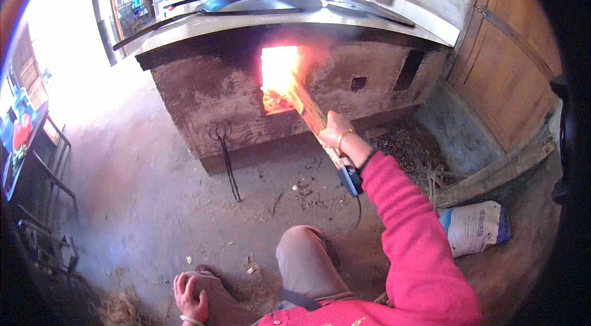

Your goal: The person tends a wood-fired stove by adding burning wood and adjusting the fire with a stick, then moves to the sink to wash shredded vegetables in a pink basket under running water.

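Note:
My right hand point(336, 129), with a yellow bangle at the wrist, grips a long piece of split firewood point(310, 105). The wood's far end reaches into the square fire opening of a masonry stove point(221, 90), where bright flames point(279, 65) glow; that end is lost in the glare. A dark box-like device point(349, 181) with a cord is at the underside of my right wrist. My left hand point(191, 299) rests on my left knee with its fingers apart, holding nothing. Metal fire tongs point(226, 159) lean against the stove front, left of the opening.
A large wok lid point(258, 4) and a flat dark cover point(369, 8) lie on the stove top. Plant debris point(408, 148) is heaped at the right, behind a wooden board point(501, 176). A printed sack point(475, 228) lies near my right arm. Dry straw point(122, 305) is on the floor at lower left.

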`<state>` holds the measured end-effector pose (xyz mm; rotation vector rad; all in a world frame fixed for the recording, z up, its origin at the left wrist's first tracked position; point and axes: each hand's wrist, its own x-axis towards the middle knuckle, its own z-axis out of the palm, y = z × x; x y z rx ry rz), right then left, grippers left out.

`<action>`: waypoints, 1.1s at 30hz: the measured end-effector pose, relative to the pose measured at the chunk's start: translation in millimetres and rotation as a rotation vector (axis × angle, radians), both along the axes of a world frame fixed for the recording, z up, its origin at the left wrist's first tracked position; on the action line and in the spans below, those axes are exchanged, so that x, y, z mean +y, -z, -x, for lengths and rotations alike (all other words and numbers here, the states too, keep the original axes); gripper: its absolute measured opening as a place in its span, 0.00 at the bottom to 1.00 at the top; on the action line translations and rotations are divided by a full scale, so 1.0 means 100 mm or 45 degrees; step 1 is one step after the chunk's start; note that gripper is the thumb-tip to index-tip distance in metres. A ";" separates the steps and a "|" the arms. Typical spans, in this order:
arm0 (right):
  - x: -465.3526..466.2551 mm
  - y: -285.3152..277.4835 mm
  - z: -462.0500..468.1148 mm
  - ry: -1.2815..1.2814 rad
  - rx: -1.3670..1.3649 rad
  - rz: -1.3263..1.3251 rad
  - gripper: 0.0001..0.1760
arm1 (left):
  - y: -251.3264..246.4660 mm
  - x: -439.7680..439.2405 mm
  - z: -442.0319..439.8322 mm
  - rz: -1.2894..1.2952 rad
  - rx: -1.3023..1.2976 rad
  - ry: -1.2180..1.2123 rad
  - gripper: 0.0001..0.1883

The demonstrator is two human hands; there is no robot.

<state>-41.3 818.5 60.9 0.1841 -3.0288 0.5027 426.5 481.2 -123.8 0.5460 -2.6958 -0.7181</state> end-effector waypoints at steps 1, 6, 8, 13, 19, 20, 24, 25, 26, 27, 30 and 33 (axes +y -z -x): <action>0.10 0.01 -0.10 0.000 0.008 0.016 0.25 | 0.01 -0.01 -0.01 0.003 0.002 0.001 0.24; 0.71 -0.02 -0.94 -0.106 -0.061 0.500 0.20 | 0.09 -0.03 -0.03 0.014 0.025 -0.012 0.24; 1.04 -0.15 -1.38 -0.151 -0.364 0.932 0.17 | 0.13 -0.03 -0.03 0.023 0.050 -0.010 0.24; 1.72 -0.56 -2.46 -0.108 -0.792 1.504 0.15 | 0.19 -0.06 0.01 0.020 0.050 0.020 0.23; 2.00 -0.86 -3.44 0.178 -0.796 1.328 0.20 | 0.22 -0.06 0.09 0.073 0.028 0.050 0.23; 2.05 -0.93 -3.56 0.155 -0.798 1.406 0.20 | 0.22 -0.06 0.10 0.068 0.025 0.054 0.23; 2.20 -1.06 -3.93 0.302 -0.778 1.488 0.21 | 0.24 -0.09 0.13 0.082 0.029 0.099 0.24; 2.23 -1.08 -4.00 0.338 -0.776 1.516 0.21 | 0.24 -0.10 0.13 0.079 0.021 0.106 0.24; 2.25 -1.07 -4.04 0.371 -0.746 1.522 0.21 | 0.25 -0.10 0.13 0.082 0.041 0.121 0.24; 2.28 -1.05 -4.06 0.384 -0.720 1.531 0.21 | 0.25 -0.10 0.13 0.066 0.048 0.116 0.24; 2.35 -0.92 -4.04 0.469 -0.654 1.529 0.18 | 0.24 -0.11 0.10 0.058 0.028 0.126 0.24; 2.41 -0.49 -3.76 0.529 -0.681 1.591 0.15 | 0.23 -0.10 0.08 0.022 0.059 0.139 0.24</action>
